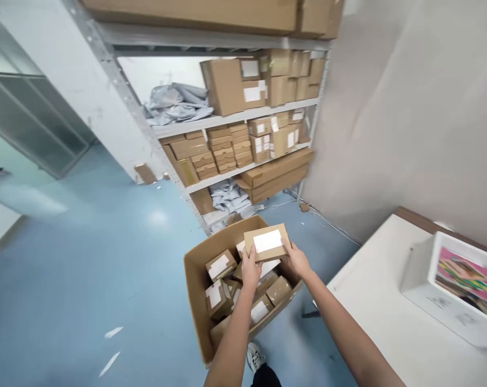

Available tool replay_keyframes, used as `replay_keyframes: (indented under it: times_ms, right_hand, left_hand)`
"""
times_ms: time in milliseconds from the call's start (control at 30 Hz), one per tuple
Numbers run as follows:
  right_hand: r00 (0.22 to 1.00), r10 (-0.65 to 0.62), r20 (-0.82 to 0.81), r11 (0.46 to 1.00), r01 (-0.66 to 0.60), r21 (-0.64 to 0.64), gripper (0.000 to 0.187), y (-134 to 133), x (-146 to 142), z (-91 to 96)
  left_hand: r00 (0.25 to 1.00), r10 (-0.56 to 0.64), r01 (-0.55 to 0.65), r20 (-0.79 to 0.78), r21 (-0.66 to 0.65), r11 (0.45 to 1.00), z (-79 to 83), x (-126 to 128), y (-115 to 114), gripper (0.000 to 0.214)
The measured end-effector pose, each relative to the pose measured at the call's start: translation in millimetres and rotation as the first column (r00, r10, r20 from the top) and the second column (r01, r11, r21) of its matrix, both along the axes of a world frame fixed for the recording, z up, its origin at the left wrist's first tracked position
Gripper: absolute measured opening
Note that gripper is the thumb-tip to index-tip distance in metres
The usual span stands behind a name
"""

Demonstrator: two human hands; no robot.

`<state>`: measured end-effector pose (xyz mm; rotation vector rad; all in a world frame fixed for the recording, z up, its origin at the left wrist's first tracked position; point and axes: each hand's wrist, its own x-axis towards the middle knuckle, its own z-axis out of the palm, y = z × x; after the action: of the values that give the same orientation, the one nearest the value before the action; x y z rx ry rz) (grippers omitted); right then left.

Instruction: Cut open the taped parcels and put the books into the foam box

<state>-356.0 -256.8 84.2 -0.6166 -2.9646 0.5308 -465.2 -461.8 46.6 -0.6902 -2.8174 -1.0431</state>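
Between my two hands is a small brown cardboard box [266, 257] with a white label on its top face. My left hand [250, 269] grips its near left corner, and my right hand [296, 260] grips its right end. The held box is over a large open carton [195, 306] on the floor. Inside that carton lie several smaller labelled boxes, among them one box [220, 265] at the left and another box [218, 299] below it. My forearms hide part of the carton's contents.
A metal shelf rack [243, 115] stands ahead with stacked cardboard boxes and grey plastic bags [179, 102]. At the right is a white table [372, 279] bearing a white bin [421, 269] with colourful papers. Paper scraps [109, 364] lie on the blue floor [147, 301].
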Motion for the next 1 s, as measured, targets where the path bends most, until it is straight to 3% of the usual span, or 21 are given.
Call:
replay_keyframes:
  times_ms: [167, 300, 433, 567, 667, 767, 900, 1000]
  right_hand:
    - [0.972, -0.221, -0.078, 0.975, 0.221, -0.011, 0.081, 70, 160, 6.2]
    - [0.901, -0.425, -0.091, 0.905, 0.423, -0.047, 0.078, 119, 311, -1.5]
    - [0.773, -0.635, -0.020, 0.771, 0.631, -0.085, 0.079, 147, 452, -18.3]
    - [0.617, -0.784, 0.064, 0.608, 0.785, -0.119, 0.081, 148, 555, -40.8]
    - [0.524, -0.844, 0.109, 0.510, 0.849, -0.139, 0.083, 141, 598, -61.3]
    - [0.468, -0.867, 0.173, 0.444, 0.882, -0.158, 0.081, 132, 615, -88.0]
    - [0.414, -0.825, 0.384, 0.351, 0.909, -0.224, 0.083, 117, 611, -128.2]
    - [0.392, -0.805, 0.446, 0.300, 0.917, -0.263, 0.083, 110, 603, -146.3]
  left_hand:
    - [0.976, -0.217, 0.218, -0.027, 0.013, 0.976, 19.5, 119, 99, 0.081]
    - [0.902, -0.432, 0.432, 0.016, -0.052, 0.900, 20.0, 234, 181, 0.081]
    - [0.745, -0.659, 0.667, 0.098, -0.118, 0.736, 10.1, 342, 254, 0.086]
    - [0.559, -0.810, 0.828, 0.175, -0.155, 0.538, -8.0, 427, 306, 0.088]
    - [0.461, -0.856, 0.886, 0.232, -0.172, 0.431, -27.8, 468, 330, 0.090]
    - [0.393, -0.862, 0.918, 0.320, -0.194, 0.346, -54.3, 487, 341, 0.090]
    - [0.320, -0.767, 0.945, 0.556, -0.242, 0.219, -92.4, 487, 340, 0.093]
    - [0.281, -0.747, 0.960, 0.603, -0.188, 0.209, -109.9, 478, 335, 0.095]
